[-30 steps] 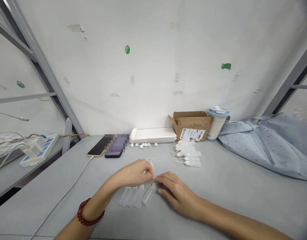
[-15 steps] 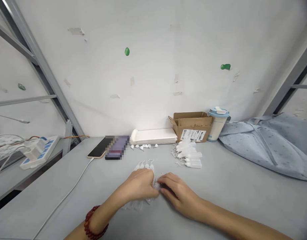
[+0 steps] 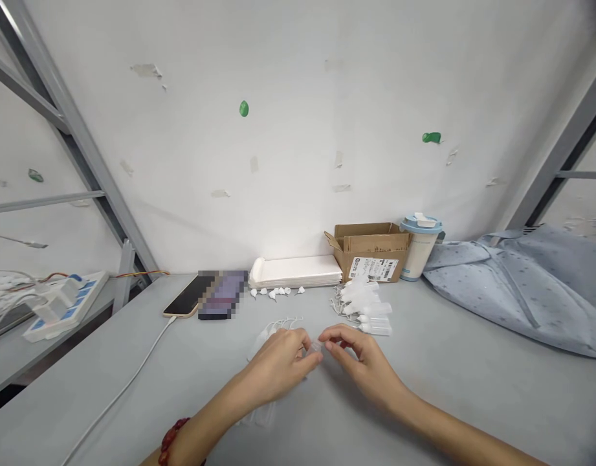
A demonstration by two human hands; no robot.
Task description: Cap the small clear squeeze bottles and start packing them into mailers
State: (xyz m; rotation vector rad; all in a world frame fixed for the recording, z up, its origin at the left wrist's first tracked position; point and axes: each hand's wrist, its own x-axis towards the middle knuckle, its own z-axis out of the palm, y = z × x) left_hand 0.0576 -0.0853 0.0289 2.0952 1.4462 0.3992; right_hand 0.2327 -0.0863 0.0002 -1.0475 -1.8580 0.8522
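Observation:
My left hand (image 3: 283, 364) is closed on a small clear plastic bottle (image 3: 315, 347), gripped between thumb and fingers just above the table. My right hand (image 3: 358, 356) is at the bottle's right end, thumb and forefinger close together; whether they pinch a small part there is hidden. Partly beneath my left hand lies a row of clear bottles (image 3: 264, 414), with thin white strings (image 3: 284, 321) past its far side. Farther right is a pile of similar bottles (image 3: 375, 325) with white caps and strings.
Several small white tips (image 3: 273, 293) lie before a white stack (image 3: 298, 272). Behind stand an open cardboard box (image 3: 375, 252) and a lidded cup (image 3: 419, 252). Two phones (image 3: 224, 296) and a charging cable (image 3: 132, 382) are left; blue-grey cloth (image 3: 511, 291) is right.
Both hands have shifted slightly to the right, with the clear bottle between them. My left hand has turned, so its thumb and fingers point more to the right. The view has tilted up a little.

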